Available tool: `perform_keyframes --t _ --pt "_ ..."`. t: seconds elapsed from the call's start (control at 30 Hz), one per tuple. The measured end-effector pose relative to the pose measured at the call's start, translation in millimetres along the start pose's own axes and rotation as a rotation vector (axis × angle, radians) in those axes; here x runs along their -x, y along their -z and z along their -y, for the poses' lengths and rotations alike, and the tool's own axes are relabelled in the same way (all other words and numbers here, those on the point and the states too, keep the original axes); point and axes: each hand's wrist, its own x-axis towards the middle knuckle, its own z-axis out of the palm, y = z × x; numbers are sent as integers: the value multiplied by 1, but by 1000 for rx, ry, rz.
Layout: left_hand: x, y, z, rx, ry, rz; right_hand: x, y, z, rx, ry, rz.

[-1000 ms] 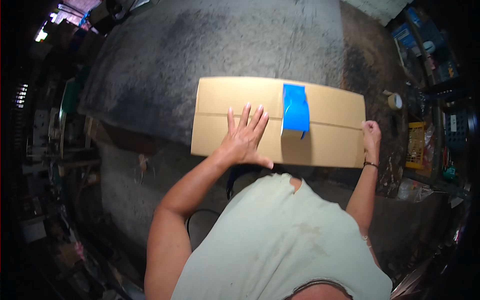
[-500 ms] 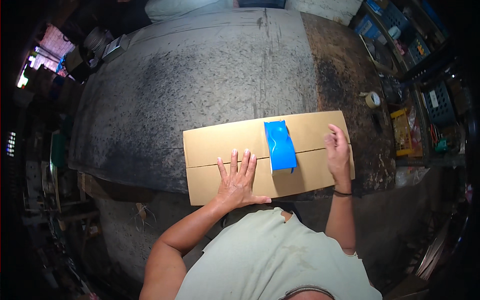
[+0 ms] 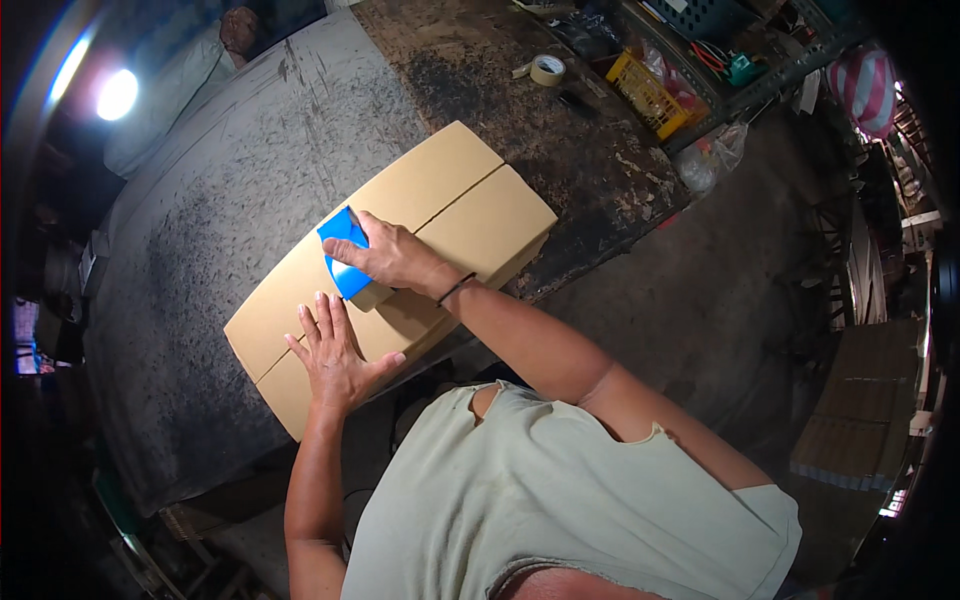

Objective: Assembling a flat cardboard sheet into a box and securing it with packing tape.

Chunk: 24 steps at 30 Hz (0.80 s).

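A long tan cardboard box lies on the worktable, its two top flaps meeting along a lengthwise seam. A blue tape dispenser with a tan roll of tape stands on the seam near the box's middle. My right hand is wrapped over the dispenser, thumb on one side and fingers on the other, the fingertips partly hidden. My left hand lies flat on the near flap, left of the dispenser, with its fingers spread and the thumb pointing toward the near edge.
The worktable has a worn, stained top. Toward its far right lie a loose roll of tape and a yellow plastic crate. Shelving stands beyond. Flattened cardboard is stacked on the right.
My right hand has moved left from above the box's right end onto the tape dispenser and taken hold of it. My left hand stays flat on the box. The head view has turned right.
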Motion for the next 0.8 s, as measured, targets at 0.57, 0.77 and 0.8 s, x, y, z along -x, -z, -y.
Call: perform_keyframes --t 0.57,0.77,0.8 --pt "1 -3 -2 5 33 -24 19 -22 -17 -271 -19 -139" --pt "1 -11 6 10 51 -58 49 -19 -10 -209 59 -149" --pt "1 -14 9 5 35 -69 48 -25 -13 -234 98 -158"
